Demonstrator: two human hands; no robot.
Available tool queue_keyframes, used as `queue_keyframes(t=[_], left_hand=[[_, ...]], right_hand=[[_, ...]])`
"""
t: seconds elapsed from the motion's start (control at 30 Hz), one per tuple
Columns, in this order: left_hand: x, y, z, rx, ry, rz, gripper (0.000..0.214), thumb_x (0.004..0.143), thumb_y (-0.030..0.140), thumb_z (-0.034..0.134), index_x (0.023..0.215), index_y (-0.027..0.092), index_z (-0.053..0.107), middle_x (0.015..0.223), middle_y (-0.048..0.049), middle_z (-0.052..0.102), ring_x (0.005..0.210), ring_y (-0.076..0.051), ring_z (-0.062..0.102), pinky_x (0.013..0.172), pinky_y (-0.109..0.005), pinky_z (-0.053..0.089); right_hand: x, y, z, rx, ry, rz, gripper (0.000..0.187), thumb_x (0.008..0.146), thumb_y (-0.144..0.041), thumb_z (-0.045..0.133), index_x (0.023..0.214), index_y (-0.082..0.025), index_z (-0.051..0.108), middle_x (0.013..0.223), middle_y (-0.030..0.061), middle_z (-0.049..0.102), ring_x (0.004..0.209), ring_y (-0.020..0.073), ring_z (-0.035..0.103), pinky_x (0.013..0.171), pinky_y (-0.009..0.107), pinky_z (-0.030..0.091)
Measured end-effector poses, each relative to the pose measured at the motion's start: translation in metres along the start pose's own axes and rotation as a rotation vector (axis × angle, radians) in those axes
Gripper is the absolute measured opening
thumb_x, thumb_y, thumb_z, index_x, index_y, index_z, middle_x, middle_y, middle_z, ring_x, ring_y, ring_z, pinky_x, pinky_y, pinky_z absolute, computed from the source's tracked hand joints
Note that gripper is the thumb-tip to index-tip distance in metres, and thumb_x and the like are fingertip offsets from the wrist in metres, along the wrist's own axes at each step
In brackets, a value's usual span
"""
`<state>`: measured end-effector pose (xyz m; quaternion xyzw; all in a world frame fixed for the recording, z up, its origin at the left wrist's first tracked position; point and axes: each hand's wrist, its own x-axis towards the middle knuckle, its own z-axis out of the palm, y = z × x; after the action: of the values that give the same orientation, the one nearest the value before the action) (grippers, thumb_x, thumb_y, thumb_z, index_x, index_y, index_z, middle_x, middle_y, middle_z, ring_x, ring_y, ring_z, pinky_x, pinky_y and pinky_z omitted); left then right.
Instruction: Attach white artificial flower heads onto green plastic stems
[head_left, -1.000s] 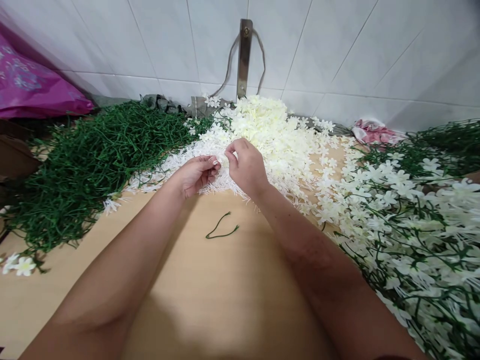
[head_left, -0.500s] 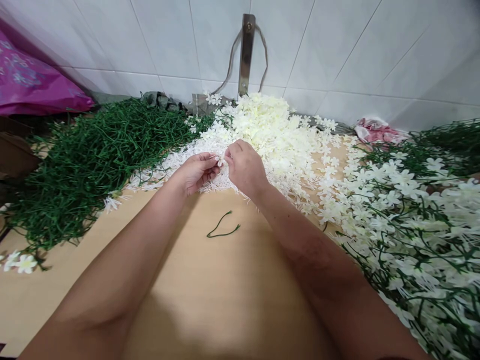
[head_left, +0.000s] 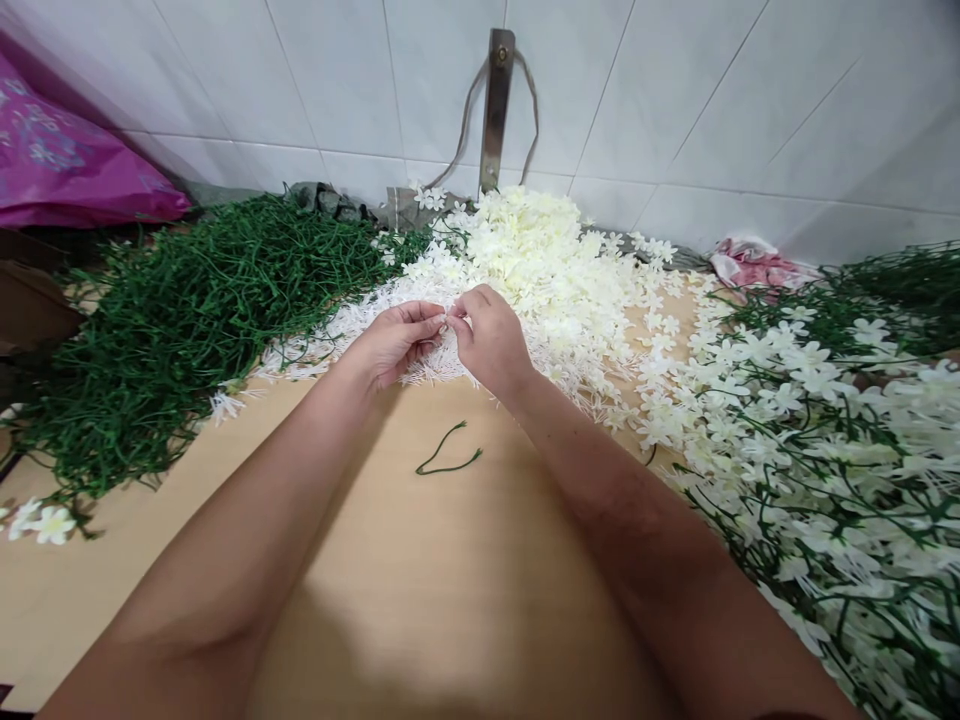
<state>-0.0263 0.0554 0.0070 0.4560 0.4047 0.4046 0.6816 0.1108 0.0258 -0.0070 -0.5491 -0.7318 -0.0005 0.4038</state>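
Observation:
My left hand (head_left: 401, 345) is closed in a pinch on a small white artificial flower (head_left: 444, 327), mostly hidden by the fingertips. Fingertip to fingertip with it, my right hand (head_left: 491, 338) pinches the same flower from the other side. Just beneath and behind both hands spreads a heap of white thread-like stamens (head_left: 356, 312). Cream-white petals (head_left: 536, 235) are piled behind my right hand. A bent green plastic stem (head_left: 442, 468) lies on the wooden tabletop (head_left: 420, 560) between my forearms.
A large mound of green stems (head_left: 225, 270) lies to the left. Finished-looking white flowers on green stems (head_left: 810, 450) crowd the right side. At the back are a tiled wall (head_left: 600, 80), a metal bracket (head_left: 497, 110), a pink bag (head_left: 67, 150) and a red-and-white cloth (head_left: 757, 265).
My fingertips have closed in further around the white flower, so less of it shows. Both hands stay in nearly the same place; the green stem has not been touched.

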Motion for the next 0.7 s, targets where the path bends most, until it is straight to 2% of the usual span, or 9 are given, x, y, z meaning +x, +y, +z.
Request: queue_keyframes(t=[0.1, 0.23, 0.3, 0.37, 0.47, 0.57, 0.7], left_hand=[[0.000, 0.001, 0.000, -0.010, 0.014, 0.014, 0.018, 0.062, 0.006, 0.075, 0.067, 0.012, 0.058, 0.051, 0.0035, 0.056, 0.045, -0.004, 0.050, 0.046, -0.015, 0.040], [-0.001, 0.003, 0.003, -0.033, 0.003, 0.025, 0.016, 0.064, 0.006, 0.071, 0.071, 0.013, 0.059, 0.052, 0.0032, 0.058, 0.045, -0.004, 0.051, 0.047, -0.015, 0.041], [-0.001, 0.002, 0.005, -0.029, 0.001, 0.028, 0.017, 0.065, 0.007, 0.070, 0.074, 0.014, 0.058, 0.052, 0.0037, 0.058, 0.045, -0.005, 0.052, 0.047, -0.014, 0.040], [-0.002, 0.003, 0.006, -0.024, 0.005, 0.023, 0.019, 0.065, 0.007, 0.070, 0.077, 0.015, 0.057, 0.053, 0.0041, 0.058, 0.046, -0.005, 0.053, 0.046, -0.015, 0.039], [-0.004, 0.004, 0.007, 0.004, 0.002, 0.031, 0.017, 0.068, 0.012, 0.071, 0.076, 0.016, 0.057, 0.056, 0.0036, 0.058, 0.048, -0.006, 0.053, 0.047, -0.015, 0.037], [-0.006, 0.006, 0.009, 0.104, 0.009, 0.073, 0.014, 0.073, 0.021, 0.069, 0.069, 0.015, 0.058, 0.057, 0.0028, 0.055, 0.051, -0.006, 0.051, 0.048, -0.016, 0.035], [-0.005, 0.006, 0.013, 0.249, 0.121, 0.136, 0.018, 0.076, 0.018, 0.065, 0.061, 0.015, 0.056, 0.052, 0.0029, 0.050, 0.049, -0.006, 0.044, 0.049, -0.018, 0.032]], right_hand=[[0.001, 0.004, 0.005, 0.290, 0.051, 0.093, 0.008, 0.079, -0.017, 0.054, 0.077, -0.019, 0.047, 0.090, 0.0062, 0.055, 0.087, 0.0175, 0.053, 0.077, 0.033, 0.049], [0.005, 0.003, 0.008, 0.750, -0.005, 0.389, 0.017, 0.076, -0.018, 0.061, 0.080, -0.020, 0.045, 0.079, -0.0004, 0.054, 0.071, 0.0109, 0.056, 0.060, 0.024, 0.050], [0.007, 0.002, 0.006, 0.885, -0.036, 0.531, 0.020, 0.074, -0.017, 0.064, 0.082, -0.019, 0.045, 0.071, -0.0035, 0.054, 0.064, 0.0087, 0.056, 0.055, 0.021, 0.048], [0.009, 0.001, 0.003, 0.959, -0.055, 0.596, 0.021, 0.073, -0.016, 0.066, 0.082, -0.018, 0.047, 0.066, -0.0048, 0.055, 0.060, 0.0073, 0.056, 0.052, 0.019, 0.045], [0.010, 0.002, 0.001, 0.999, -0.079, 0.576, 0.022, 0.071, -0.019, 0.071, 0.078, -0.017, 0.050, 0.058, -0.0065, 0.055, 0.051, 0.0048, 0.051, 0.049, 0.019, 0.042], [0.009, 0.005, 0.002, 0.934, -0.065, 0.535, 0.028, 0.065, -0.023, 0.076, 0.072, -0.018, 0.050, 0.054, -0.0082, 0.051, 0.048, 0.0047, 0.046, 0.050, 0.021, 0.040], [0.007, 0.008, 0.007, 0.753, -0.053, 0.430, 0.019, 0.067, -0.017, 0.070, 0.071, -0.018, 0.051, 0.058, -0.0064, 0.052, 0.054, 0.0073, 0.049, 0.056, 0.025, 0.041]])
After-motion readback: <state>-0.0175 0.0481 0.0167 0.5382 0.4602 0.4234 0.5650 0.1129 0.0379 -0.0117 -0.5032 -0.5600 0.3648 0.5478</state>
